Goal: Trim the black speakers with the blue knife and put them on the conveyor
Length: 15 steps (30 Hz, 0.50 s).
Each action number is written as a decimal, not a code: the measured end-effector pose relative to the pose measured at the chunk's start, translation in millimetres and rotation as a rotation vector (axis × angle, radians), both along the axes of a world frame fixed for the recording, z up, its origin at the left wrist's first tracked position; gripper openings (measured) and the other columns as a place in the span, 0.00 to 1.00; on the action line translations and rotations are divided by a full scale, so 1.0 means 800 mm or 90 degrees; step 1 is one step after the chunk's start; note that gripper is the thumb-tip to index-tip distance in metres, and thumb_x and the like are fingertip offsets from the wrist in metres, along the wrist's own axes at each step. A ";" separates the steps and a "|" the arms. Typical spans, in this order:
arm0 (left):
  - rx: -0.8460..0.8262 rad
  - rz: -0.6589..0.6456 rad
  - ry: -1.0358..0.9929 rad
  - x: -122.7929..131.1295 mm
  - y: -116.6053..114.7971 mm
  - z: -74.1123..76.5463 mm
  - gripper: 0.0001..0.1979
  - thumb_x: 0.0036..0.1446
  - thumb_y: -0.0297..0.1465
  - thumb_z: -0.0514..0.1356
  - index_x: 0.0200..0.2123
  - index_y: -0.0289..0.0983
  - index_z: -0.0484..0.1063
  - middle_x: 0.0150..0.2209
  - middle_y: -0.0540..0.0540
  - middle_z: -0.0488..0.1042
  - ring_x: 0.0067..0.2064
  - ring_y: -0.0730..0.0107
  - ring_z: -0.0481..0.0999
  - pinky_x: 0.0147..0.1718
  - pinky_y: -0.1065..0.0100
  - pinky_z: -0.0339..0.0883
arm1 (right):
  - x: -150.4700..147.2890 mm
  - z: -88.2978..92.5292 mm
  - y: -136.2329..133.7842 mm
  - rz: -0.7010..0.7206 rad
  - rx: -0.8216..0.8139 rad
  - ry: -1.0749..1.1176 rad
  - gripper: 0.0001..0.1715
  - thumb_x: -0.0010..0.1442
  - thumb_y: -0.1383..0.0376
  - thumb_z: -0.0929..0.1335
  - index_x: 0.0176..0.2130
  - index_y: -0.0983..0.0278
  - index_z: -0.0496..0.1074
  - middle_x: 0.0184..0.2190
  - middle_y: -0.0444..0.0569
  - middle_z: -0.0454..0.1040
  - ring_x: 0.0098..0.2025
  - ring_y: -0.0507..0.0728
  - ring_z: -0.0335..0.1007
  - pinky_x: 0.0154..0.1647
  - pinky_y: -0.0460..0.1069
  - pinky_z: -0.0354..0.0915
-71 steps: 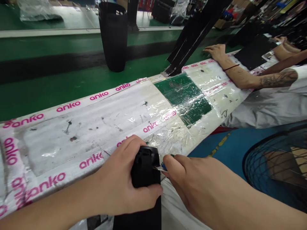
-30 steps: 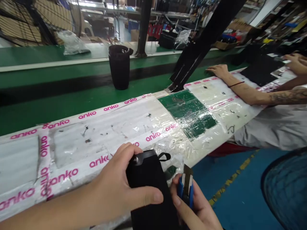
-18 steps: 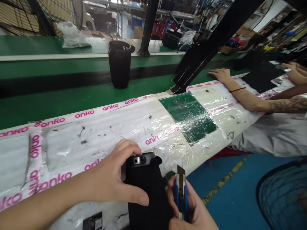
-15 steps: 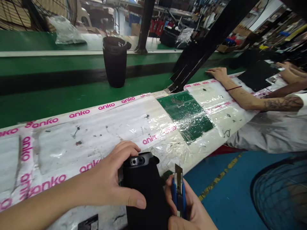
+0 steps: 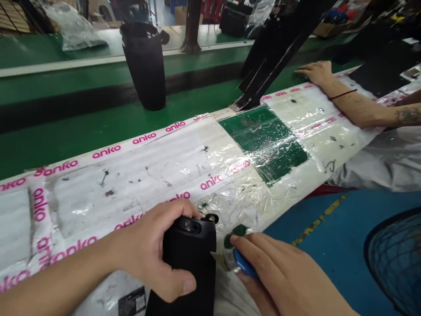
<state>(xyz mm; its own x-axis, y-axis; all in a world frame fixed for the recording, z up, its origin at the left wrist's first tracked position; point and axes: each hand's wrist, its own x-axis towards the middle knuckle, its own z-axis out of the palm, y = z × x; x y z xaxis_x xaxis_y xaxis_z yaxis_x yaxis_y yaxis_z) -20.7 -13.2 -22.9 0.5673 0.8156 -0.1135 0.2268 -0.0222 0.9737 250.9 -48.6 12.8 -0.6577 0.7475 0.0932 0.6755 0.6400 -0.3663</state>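
Observation:
My left hand point(image 5: 154, 256) is wrapped round a black fabric-covered speaker point(image 5: 189, 259) at the near edge of the taped white workbench point(image 5: 131, 175). My right hand point(image 5: 279, 276) is closed on a blue utility knife point(image 5: 241, 263). Its blade tip points left and touches the speaker's right side near the top. A small black loop sticks out at the speaker's top right.
A tall black speaker point(image 5: 144, 66) stands on the green conveyor belt point(image 5: 66, 131) behind the bench. Black slanted frame bars point(image 5: 272, 48) rise at the back right. A co-worker's arm point(image 5: 348, 98) lies on the bench at the right. A fan guard point(image 5: 397, 259) sits low right.
My right hand turned the knife from upright to pointing left and brought its blade against the speaker's side. My view dropped a little.

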 end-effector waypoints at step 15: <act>0.056 0.002 -0.099 0.001 -0.002 -0.016 0.31 0.39 0.40 0.74 0.46 0.45 0.66 0.44 0.48 0.74 0.42 0.58 0.76 0.45 0.58 0.71 | -0.010 0.002 0.028 0.092 0.120 -0.111 0.23 0.61 0.75 0.60 0.56 0.67 0.64 0.31 0.47 0.75 0.27 0.60 0.73 0.23 0.54 0.65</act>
<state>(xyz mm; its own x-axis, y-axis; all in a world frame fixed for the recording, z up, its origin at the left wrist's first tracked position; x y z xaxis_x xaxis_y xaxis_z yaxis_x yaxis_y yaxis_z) -19.7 -14.8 -36.1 0.5699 0.8204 0.0468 0.0745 -0.1083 0.9913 242.8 -26.4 14.7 -0.7743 0.6252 0.0984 0.6146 0.7799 -0.1185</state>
